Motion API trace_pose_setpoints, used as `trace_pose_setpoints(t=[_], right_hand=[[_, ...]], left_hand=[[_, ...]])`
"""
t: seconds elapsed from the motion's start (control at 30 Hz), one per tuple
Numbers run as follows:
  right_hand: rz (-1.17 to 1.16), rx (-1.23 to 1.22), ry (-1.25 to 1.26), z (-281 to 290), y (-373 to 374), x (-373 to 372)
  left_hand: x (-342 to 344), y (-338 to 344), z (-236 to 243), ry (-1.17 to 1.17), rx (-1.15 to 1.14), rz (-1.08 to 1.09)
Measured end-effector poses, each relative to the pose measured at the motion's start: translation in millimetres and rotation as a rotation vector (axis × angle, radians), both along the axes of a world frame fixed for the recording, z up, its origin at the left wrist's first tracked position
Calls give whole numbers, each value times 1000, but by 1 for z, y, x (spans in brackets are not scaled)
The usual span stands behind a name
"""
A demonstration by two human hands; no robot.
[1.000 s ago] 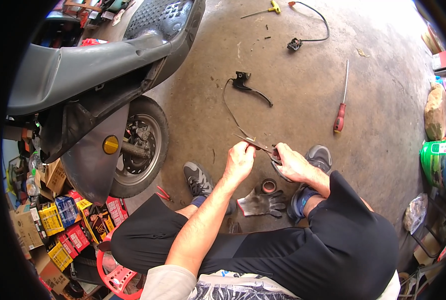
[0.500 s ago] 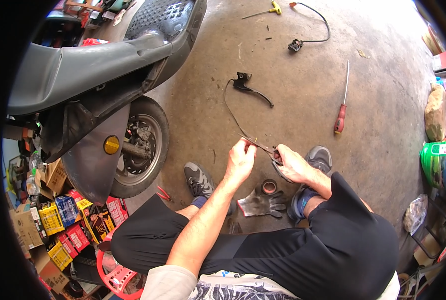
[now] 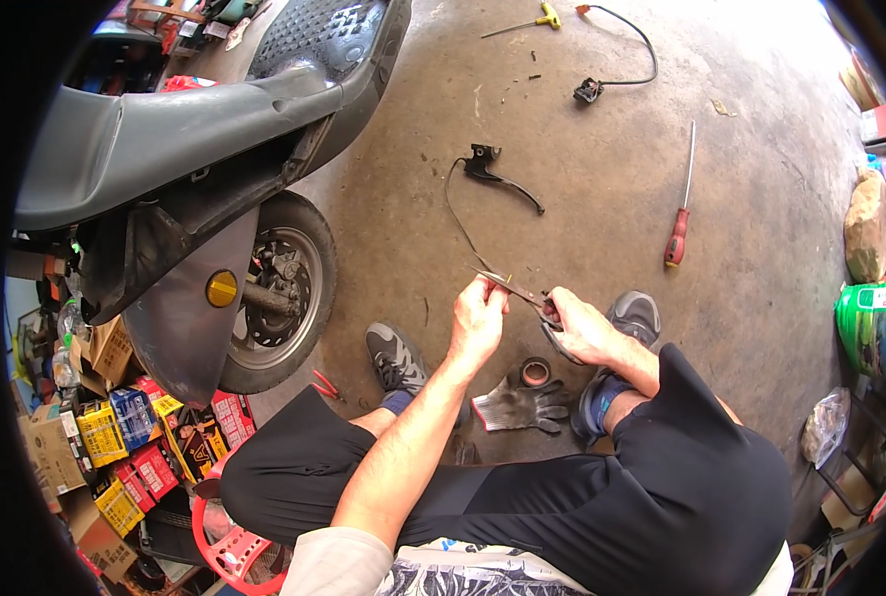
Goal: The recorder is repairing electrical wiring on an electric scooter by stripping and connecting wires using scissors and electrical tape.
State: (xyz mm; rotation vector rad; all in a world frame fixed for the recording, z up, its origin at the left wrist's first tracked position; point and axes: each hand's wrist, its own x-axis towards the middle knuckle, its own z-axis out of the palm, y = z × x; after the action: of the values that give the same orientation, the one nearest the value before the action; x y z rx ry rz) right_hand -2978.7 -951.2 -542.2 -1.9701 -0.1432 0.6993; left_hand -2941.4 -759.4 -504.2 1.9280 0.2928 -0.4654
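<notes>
The right hand grips the scissors, whose long axis points to 10 o'clock, the blades crossing at the fingertips of the left hand, which pinches the cable. That runs toward 11 o'clock, to the black lever on the floor; both hands sit almost as half a second ago.

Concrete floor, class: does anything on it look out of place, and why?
The black lever lies loose on the floor, away from the scooter; it looks like a handlebar part. Small dark bits lie scattered beyond it.
</notes>
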Motion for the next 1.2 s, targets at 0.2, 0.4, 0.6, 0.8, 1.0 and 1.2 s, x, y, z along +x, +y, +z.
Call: trace_pose_setpoints(t=[0.2, 0.4, 0.6, 0.8, 1.0, 1.2], right_hand=[[12, -28, 30, 8, 0, 2], [9, 22, 18, 1, -1, 1], [-16, 110, 298, 6, 3, 0], [-185, 575, 610, -5, -1, -4], [-350, 689, 644, -9, -3, -3], [-56, 211, 277, -8, -6, -5]], left_hand=[[1, 0, 2, 13, 18, -24], [2, 1, 4, 87, -35, -6], [0, 0, 5, 208, -193, 83], [-3, 0, 1, 224, -272, 9], [-1, -1, 7, 311, -355, 16], [5, -1, 12, 276, -301, 79]])
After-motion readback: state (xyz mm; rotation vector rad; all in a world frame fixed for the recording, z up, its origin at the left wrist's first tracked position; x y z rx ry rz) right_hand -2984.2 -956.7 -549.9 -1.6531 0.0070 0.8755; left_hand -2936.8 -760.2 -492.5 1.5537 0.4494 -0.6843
